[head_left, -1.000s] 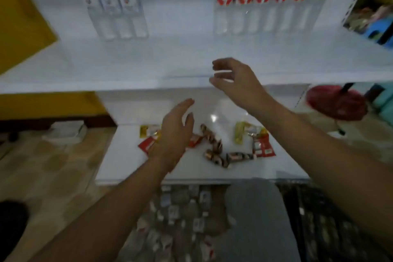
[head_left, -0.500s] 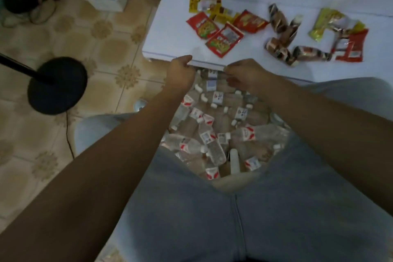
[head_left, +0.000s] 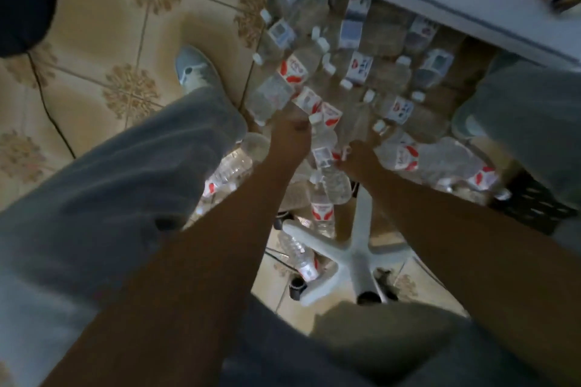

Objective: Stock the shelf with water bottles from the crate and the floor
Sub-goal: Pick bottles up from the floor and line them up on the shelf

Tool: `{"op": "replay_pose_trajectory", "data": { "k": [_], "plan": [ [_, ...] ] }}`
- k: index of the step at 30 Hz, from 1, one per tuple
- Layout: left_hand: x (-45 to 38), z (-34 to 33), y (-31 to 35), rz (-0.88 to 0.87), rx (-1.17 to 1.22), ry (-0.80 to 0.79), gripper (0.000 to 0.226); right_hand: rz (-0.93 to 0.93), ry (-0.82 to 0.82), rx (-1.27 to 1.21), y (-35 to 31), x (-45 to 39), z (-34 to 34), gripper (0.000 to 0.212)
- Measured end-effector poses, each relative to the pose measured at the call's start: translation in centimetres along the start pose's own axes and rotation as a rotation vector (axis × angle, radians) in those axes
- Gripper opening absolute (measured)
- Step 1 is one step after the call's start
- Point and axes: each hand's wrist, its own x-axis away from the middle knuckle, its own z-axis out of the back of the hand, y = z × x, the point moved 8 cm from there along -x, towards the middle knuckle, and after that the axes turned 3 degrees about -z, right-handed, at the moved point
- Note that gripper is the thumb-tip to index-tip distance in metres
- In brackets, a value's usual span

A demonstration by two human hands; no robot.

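Bottles (head_left: pixel 361 69) still litter the floor (head_left: pixel 103 41) mid-frame, so we judge stocking far from done; our left hand (head_left: pixel 290 135) and right hand (head_left: pixel 358 157) reach among them, grip unclear

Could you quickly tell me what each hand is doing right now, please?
Left hand: down among the bottles; grip cannot be told.
Right hand: likewise cannot be told.
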Motion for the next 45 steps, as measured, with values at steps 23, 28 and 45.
{"op": "replay_pose_trajectory", "data": {
  "k": [23,28,45],
  "plan": [
    [7.1,3.1,8.8,-0.261,0.484,0.06,0.031,0.363,0.234,-0.422,-11.1,6.7,10.8,0.057],
    [16.2,7.4,18.3,-0.694,0.455,0.175,0.061,0.615,0.461,-0.652,-14.1,20.2,19.8,0.051],
    [48.6,6.9,35.4,-1.353,0.662,-0.168,0.043,1.086,0.904,-0.604,-4.5,54.2,33.7,0.054]
  ]
}}
